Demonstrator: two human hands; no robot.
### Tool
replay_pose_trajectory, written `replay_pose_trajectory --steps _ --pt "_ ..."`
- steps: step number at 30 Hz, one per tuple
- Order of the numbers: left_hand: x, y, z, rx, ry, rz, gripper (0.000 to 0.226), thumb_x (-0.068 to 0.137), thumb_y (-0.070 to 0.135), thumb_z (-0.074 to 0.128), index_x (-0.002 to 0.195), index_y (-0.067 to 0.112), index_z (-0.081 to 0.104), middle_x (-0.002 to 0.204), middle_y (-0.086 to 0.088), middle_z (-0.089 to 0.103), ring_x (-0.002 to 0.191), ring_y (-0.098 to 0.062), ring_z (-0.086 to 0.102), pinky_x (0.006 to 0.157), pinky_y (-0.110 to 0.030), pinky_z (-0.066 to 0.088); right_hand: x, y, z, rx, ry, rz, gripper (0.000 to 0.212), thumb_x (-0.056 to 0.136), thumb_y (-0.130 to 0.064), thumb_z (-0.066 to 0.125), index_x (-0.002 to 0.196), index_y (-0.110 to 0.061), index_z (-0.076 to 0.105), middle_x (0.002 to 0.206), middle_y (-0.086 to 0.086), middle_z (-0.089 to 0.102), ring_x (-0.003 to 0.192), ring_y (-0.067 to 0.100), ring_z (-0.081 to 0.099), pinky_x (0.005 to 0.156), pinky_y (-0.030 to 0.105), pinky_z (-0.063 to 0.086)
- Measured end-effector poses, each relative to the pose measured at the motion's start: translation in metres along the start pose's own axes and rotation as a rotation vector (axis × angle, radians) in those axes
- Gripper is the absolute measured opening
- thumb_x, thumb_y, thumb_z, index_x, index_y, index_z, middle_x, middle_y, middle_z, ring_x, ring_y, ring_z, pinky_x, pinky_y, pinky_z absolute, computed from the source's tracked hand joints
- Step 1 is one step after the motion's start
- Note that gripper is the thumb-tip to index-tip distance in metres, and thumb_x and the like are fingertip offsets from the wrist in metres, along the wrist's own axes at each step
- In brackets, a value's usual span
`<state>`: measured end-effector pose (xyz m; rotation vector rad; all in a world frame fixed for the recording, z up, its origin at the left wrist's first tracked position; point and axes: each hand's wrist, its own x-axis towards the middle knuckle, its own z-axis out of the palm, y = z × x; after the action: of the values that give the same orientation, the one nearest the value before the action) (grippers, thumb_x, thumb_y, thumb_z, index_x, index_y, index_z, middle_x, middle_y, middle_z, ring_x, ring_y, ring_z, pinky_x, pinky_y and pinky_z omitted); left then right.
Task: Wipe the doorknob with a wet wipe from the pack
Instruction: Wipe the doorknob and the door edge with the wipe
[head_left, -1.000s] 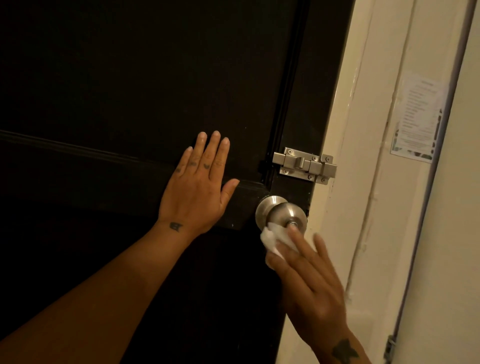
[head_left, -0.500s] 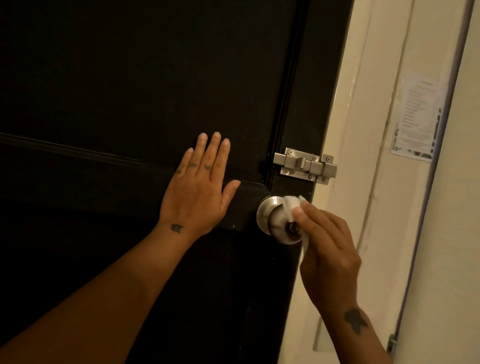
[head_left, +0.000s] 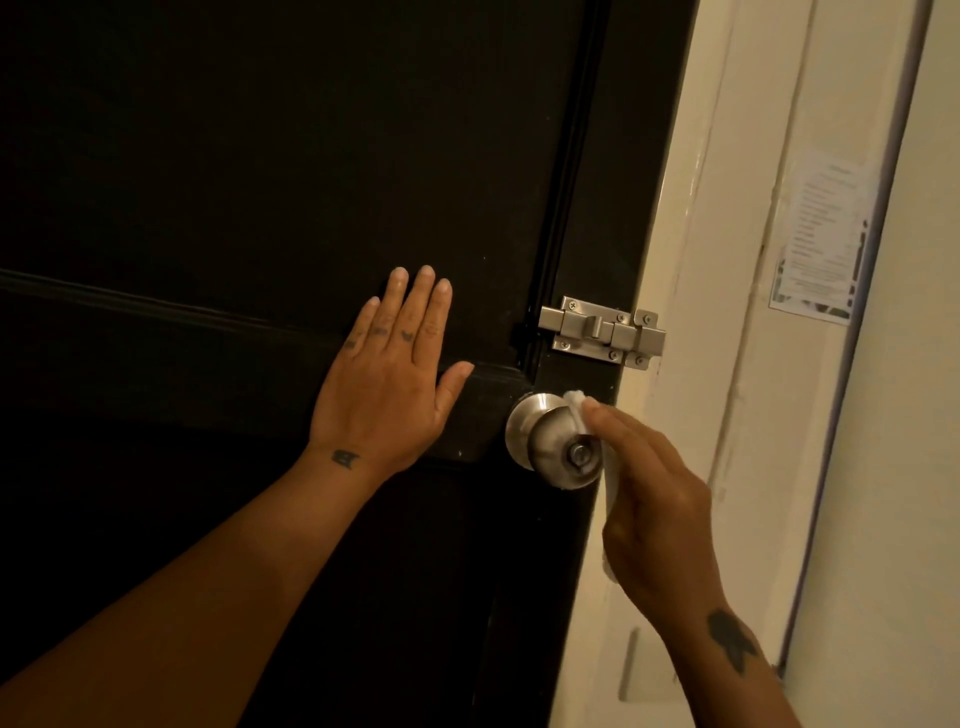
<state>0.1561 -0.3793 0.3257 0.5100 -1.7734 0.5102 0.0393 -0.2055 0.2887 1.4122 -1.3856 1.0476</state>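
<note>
Right hand (head_left: 654, 519) fingers (head_left: 597, 415) pinch wipe (head_left: 574, 400) against doorknob (head_left: 550, 441); left hand (head_left: 389, 374) splayed flat on door (head_left: 260, 156). Risk: thin wipe slipping off the rounded metal.

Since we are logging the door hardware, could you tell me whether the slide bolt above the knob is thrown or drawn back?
Cannot tell. The slide bolt sits on the door, but the camera angle hides whether it enters the frame.

Our forearms are bare, no sleeves showing. Our left hand (head_left: 384, 384) carries small dark tattoos across the finger backs and one at the wrist. Our right hand (head_left: 657, 512) has a larger dark tattoo at its wrist.
</note>
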Motion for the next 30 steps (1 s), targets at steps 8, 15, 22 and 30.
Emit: replay_pose_trajectory --steps 8,15,22,30 --pt "0.001 0.001 -0.001 -0.008 -0.008 0.012 0.067 0.090 0.044 0.022 0.141 0.000 0.021 0.149 -0.021 0.027 0.136 -0.027 0.010 0.110 -0.040 0.014 -0.029 0.016 -0.006 0.061 0.066 0.128 0.052 0.077 0.017 0.053 0.118 -0.014 0.046 0.110 0.000 0.055 0.104 0.010 0.054 0.094 0.007 0.036" --pt "0.001 0.000 -0.001 -0.027 -0.021 0.004 0.067 0.090 0.044 0.021 0.141 0.001 0.019 0.150 -0.020 0.025 0.138 -0.027 0.010 0.111 -0.040 0.014 -0.015 -0.002 0.009 0.106 0.110 0.108 0.037 0.085 -0.019 0.045 0.122 -0.014 0.044 0.120 0.004 0.050 0.114 0.017 0.048 0.101 0.013 0.035" --pt "0.000 0.000 -0.001 -0.032 0.008 0.013 0.065 0.091 0.041 0.032 0.141 0.000 0.021 0.149 -0.021 0.027 0.136 -0.026 0.009 0.110 -0.040 0.014 -0.056 -0.015 0.027 0.063 0.117 0.141 0.043 0.089 -0.038 0.044 0.112 -0.004 0.057 0.108 0.008 0.054 0.104 0.012 0.049 0.096 0.009 0.035" --pt "0.000 0.001 -0.001 -0.018 -0.006 0.002 0.065 0.092 0.044 0.025 0.141 0.000 0.021 0.149 -0.021 0.027 0.136 -0.026 0.008 0.110 -0.040 0.014 -0.029 -0.003 0.017 0.059 0.467 0.286 0.030 0.080 0.009 0.052 0.105 -0.006 0.059 0.098 0.004 0.059 0.091 0.006 0.057 0.089 0.004 0.038"
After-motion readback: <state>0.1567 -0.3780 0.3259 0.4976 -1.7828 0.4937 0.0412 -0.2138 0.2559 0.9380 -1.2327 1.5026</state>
